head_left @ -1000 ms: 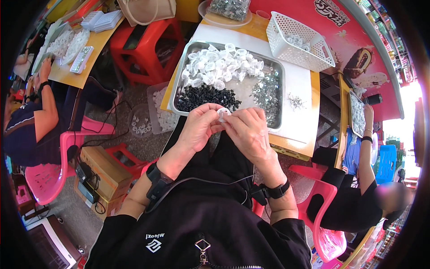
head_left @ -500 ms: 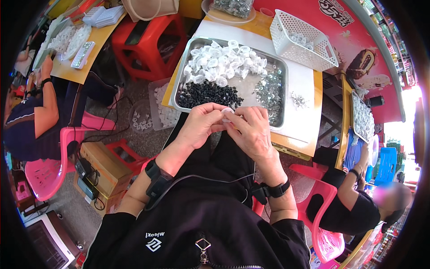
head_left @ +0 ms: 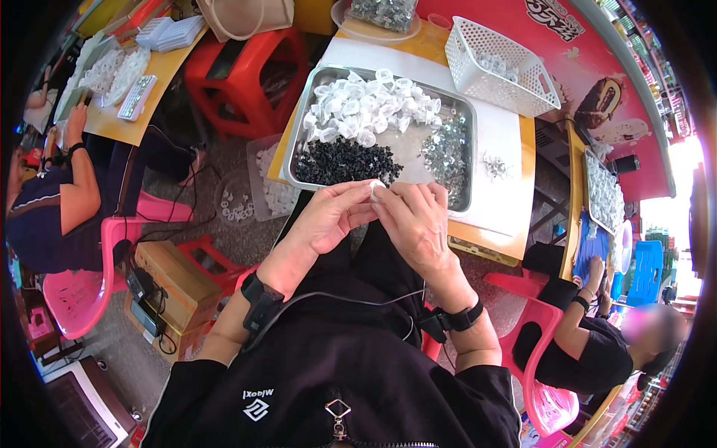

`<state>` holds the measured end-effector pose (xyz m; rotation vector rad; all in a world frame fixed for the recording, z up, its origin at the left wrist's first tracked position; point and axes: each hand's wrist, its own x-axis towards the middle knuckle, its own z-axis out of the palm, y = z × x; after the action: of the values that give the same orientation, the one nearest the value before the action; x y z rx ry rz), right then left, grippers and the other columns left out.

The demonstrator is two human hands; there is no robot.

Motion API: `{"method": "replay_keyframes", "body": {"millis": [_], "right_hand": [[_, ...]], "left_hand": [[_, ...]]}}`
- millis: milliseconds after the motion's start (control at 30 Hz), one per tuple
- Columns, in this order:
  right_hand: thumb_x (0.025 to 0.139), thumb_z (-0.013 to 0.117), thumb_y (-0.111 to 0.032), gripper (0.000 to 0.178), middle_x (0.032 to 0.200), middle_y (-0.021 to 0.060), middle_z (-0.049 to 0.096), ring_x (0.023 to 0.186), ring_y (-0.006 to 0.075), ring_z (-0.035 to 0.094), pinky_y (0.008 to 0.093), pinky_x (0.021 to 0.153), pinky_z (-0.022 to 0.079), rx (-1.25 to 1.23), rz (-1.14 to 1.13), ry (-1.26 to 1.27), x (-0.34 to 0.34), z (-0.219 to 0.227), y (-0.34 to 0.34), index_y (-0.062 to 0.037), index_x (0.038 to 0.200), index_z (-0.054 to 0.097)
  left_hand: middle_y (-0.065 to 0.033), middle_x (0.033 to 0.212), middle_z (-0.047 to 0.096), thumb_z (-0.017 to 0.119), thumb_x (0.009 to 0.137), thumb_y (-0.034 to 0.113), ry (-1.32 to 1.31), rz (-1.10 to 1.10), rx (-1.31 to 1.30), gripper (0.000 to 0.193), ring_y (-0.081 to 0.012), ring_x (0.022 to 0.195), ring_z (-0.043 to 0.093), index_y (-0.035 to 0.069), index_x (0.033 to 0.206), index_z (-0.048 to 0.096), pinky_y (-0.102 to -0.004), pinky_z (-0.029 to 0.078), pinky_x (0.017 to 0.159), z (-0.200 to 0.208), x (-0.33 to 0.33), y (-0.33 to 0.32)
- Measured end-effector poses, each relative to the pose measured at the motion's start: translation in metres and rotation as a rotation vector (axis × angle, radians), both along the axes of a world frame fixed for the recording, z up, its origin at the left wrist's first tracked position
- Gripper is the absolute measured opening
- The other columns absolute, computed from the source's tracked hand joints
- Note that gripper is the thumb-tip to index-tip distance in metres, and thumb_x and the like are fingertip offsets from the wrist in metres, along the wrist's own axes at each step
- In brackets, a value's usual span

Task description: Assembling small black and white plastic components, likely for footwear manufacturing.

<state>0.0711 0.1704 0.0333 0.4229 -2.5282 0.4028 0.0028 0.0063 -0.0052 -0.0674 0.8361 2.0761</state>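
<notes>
Between my fingertips is a small white plastic piece, mostly covered by the fingers. My left hand pinches it from one side, and my right hand closes on it from the other. Both hands are just off the near edge of a metal tray. In the tray lie a heap of clear and white plastic cups, a pile of small black parts at the near left, and shiny metallic bits on the right.
A white perforated basket stands beyond the tray at the right. A bag of metallic bits lies at the back. Bins of white parts sit lower left. Co-workers sit at either side, near pink chairs and a red stool.
Both hands stay together near the tray's edge. The fingers have shifted slightly around the white piece, my right fingertips now covering more of it. The co-worker at right has moved an arm.
</notes>
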Motion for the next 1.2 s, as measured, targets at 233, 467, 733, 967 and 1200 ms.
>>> {"method": "replay_keyframes", "body": {"millis": [233,467,733,967,1200], "right_hand": [[0.077,0.071,-0.011,0.027,0.09,0.0002,0.059,0.08,0.0172,0.057,0.0351,0.078,0.037,-0.065,0.01,-0.002,0.005,-0.008,-0.001,-0.0084,0.103,0.065],[0.082,0.065,-0.01,0.009,0.082,0.0095,0.065,0.074,0.0262,0.063,0.0358,0.071,0.049,-0.702,-0.208,-0.324,-0.023,-0.002,0.03,-0.0048,0.087,0.07],[0.078,0.065,-0.014,0.009,0.086,0.0075,0.06,0.093,0.0271,0.059,0.0427,0.084,0.041,-0.111,-0.15,-0.402,-0.06,-0.045,0.074,-0.0092,0.085,0.069],[0.075,0.064,-0.01,0.006,0.085,0.0082,0.059,0.092,0.028,0.059,0.0411,0.083,0.041,-0.045,-0.124,-0.411,-0.059,-0.046,0.07,-0.0068,0.08,0.065],[0.072,0.067,-0.007,0.012,0.07,0.0122,0.06,0.069,0.0279,0.062,0.0371,0.065,0.049,-0.304,-0.257,-0.404,-0.045,-0.037,0.066,0.0009,0.073,0.058]], "left_hand": [[-0.0091,0.107,0.066,0.058,0.094,0.013,0.044,-0.006,-0.054,0.026,-0.0164,0.095,0.066,0.0,0.116,0.061,-0.0312,0.055,0.086,-0.005,0.0,-0.001],[-0.0125,0.106,0.067,0.058,0.093,0.012,0.018,0.017,-0.055,0.028,-0.0219,0.098,0.067,-0.002,0.118,0.059,-0.033,0.055,0.088,0.003,-0.003,-0.006],[-0.0148,0.107,0.067,0.058,0.093,0.012,-0.012,0.079,-0.013,0.029,-0.0244,0.1,0.067,-0.003,0.118,0.059,-0.0337,0.055,0.089,0.004,-0.012,-0.014],[-0.0138,0.106,0.067,0.059,0.092,0.012,-0.03,0.074,0.013,0.028,-0.0234,0.098,0.067,-0.003,0.116,0.06,-0.0328,0.055,0.087,0.009,-0.017,-0.018],[-0.0171,0.108,0.066,0.056,0.093,0.01,-0.044,0.073,0.011,0.029,-0.0268,0.099,0.067,-0.004,0.118,0.058,-0.0348,0.057,0.087,0.01,-0.017,-0.013]]}}
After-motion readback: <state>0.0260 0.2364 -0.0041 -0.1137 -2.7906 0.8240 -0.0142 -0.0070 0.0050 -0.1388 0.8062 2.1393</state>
